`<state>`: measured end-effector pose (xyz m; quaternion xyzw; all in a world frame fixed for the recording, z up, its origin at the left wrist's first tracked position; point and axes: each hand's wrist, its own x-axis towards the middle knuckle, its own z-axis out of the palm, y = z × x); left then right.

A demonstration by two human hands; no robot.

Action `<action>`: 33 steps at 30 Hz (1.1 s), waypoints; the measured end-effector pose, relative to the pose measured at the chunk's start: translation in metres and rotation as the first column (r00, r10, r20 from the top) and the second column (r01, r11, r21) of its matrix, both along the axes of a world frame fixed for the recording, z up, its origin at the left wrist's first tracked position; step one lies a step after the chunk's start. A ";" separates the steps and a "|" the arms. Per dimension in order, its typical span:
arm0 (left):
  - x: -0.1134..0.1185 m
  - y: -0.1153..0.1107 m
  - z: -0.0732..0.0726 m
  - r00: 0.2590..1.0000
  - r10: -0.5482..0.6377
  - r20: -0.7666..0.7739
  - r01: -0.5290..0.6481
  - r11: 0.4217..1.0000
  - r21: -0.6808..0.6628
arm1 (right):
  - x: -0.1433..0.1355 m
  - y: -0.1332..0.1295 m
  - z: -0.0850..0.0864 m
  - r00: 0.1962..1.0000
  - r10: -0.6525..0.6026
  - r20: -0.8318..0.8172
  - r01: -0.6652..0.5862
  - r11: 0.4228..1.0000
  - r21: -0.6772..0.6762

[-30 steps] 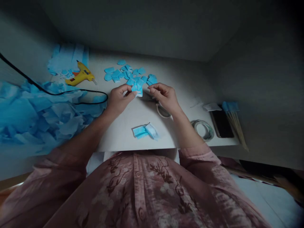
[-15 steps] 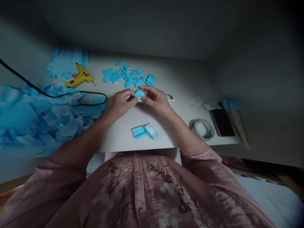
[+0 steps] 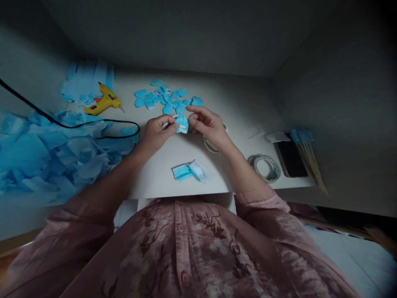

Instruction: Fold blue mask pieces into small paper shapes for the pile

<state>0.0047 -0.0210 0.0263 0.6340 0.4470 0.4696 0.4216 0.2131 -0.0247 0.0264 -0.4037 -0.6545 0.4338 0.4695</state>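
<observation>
In the head view, take the folded blue piece (image 3: pixel 182 125) as the middle of a dial, with twelve toward the far wall. The piece is held up above the table (image 3: pixel 159 171). The left hand (image 3: pixel 156 132) pinches its nine o'clock edge between thumb and finger, a hold that seems meant to steady it while leaving the creased face and white strip uncovered. The right hand (image 3: pixel 208 124) is half curled at three o'clock, its fingertips just beside the opposite edge; whether they touch it I cannot tell. Facing each other like this, the hands could work the piece from both sides.

Toward eleven, a cluster of similar pieces (image 3: pixel 164 98) lies flat, probably put there to stay within reach yet beyond the fingers. The glue gun (image 3: pixel 107 101) rests between nine and ten, near a stack of masks (image 3: pixel 93 75); the side spot perhaps spares the middle from its cord (image 3: pixel 77 123). A heap of scraps (image 3: pixel 62 153) fills eight to nine, apparently to one side for space. Two loose pieces (image 3: pixel 185 171) lie at six, near the front edge. The tape roll (image 3: pixel 266 169) sits at four, with the phone (image 3: pixel 292 159) and blue-tipped sticks (image 3: pixel 307 151) past it.
</observation>
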 end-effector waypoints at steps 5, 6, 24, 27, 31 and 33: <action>-0.001 0.002 -0.001 0.997 0.066 0.038 -0.066 0.998 -0.016 | 0.041 0.011 0.011 0.868 -0.266 0.420 0.216 0.963 0.163; -0.001 0.002 -0.001 0.997 0.066 0.038 -0.066 0.998 -0.019 | 0.046 0.011 0.013 0.794 -0.280 0.539 0.216 0.960 0.181; 0.000 0.001 0.000 0.997 0.067 0.027 -0.067 0.998 -0.011 | 0.034 0.007 0.009 0.453 -0.181 0.873 0.271 0.961 0.058; 0.000 0.000 0.001 0.998 0.065 0.028 -0.065 0.998 -0.013 | 0.033 0.007 0.009 0.446 -0.177 0.877 0.272 0.961 0.056; 0.000 0.001 -0.001 0.998 0.061 0.022 -0.061 0.998 -0.021 | 0.029 0.004 0.016 0.400 -0.156 0.903 0.281 0.959 0.041; 0.000 0.002 -0.001 0.998 0.063 0.017 -0.062 0.998 -0.031 | 0.027 0.003 0.019 0.391 -0.139 0.910 0.285 0.958 0.024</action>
